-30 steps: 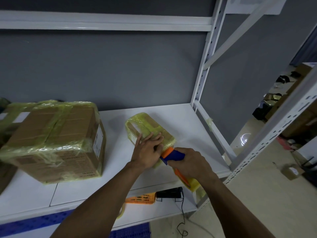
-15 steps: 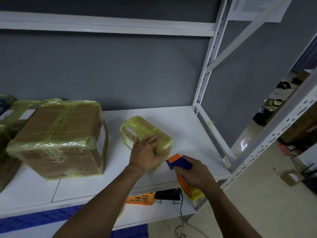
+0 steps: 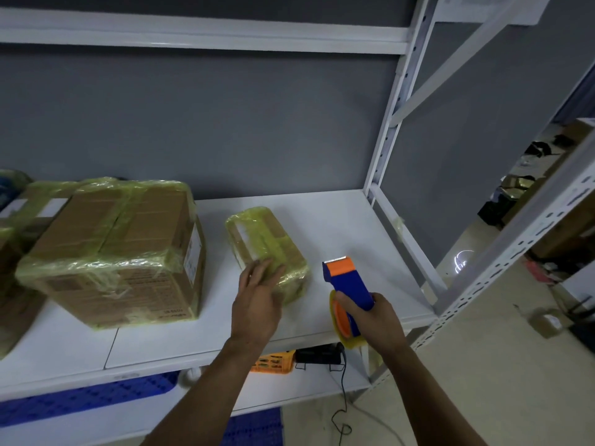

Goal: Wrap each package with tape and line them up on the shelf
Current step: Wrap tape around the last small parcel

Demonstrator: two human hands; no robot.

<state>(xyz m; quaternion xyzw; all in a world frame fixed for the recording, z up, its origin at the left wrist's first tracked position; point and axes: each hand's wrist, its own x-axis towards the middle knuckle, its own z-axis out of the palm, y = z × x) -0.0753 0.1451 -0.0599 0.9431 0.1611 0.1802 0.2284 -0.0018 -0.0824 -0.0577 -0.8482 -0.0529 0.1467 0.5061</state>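
Observation:
A small package (image 3: 265,244) wrapped in yellowish tape lies on the white shelf (image 3: 338,226), right of a large taped cardboard box (image 3: 119,249). My left hand (image 3: 257,300) lies with straight fingers at the small package's near end, fingertips touching it. My right hand (image 3: 370,320) grips a blue and orange tape dispenser (image 3: 349,284) to the right of the package, its blade end pointing up and away. The tape roll (image 3: 343,320) sits under my fingers. No tape strand shows between the dispenser and the package.
More taped packages (image 3: 19,226) stand at the far left of the shelf. The white upright post (image 3: 386,123) and side rail bound the shelf on the right. Below are an orange basket (image 3: 273,362), a black device (image 3: 318,355) with a cord, and blue mats.
The dispenser has come away from the small package and moved right, now held upright. My left hand has slid back from on top of the package to its near end.

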